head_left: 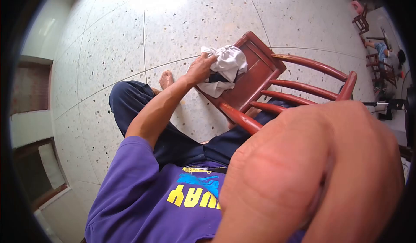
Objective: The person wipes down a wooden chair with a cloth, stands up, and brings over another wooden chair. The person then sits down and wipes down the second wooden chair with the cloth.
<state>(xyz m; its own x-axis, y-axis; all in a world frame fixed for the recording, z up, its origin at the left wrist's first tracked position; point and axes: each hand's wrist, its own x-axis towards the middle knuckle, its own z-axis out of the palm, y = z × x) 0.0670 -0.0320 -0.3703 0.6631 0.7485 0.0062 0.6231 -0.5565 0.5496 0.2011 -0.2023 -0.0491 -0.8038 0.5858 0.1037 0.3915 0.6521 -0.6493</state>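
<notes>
My left hand [200, 69] is closed on a bunched white cloth [229, 62] at the edge of a wooden chair seat. A dark patch of fabric [218, 77] shows beneath the cloth, and another pale fold [215, 89] hangs over the seat's edge. The chair [256, 63] is painted reddish brown, with worn rails pointing right. Very near the camera, my right hand [316, 160] looms large with its fingers curled in. It covers part of the chair's rails, and whatever may be inside it is hidden.
My bent legs [134, 102] in dark trousers and a bare foot [166, 79] are close to the chair. Speckled floor tiles [108, 39] spread around. Far right are more wooden chairs [381, 67], a pink object [357, 7] and a seated person [381, 50]. Wood-framed panels [32, 85] line the left.
</notes>
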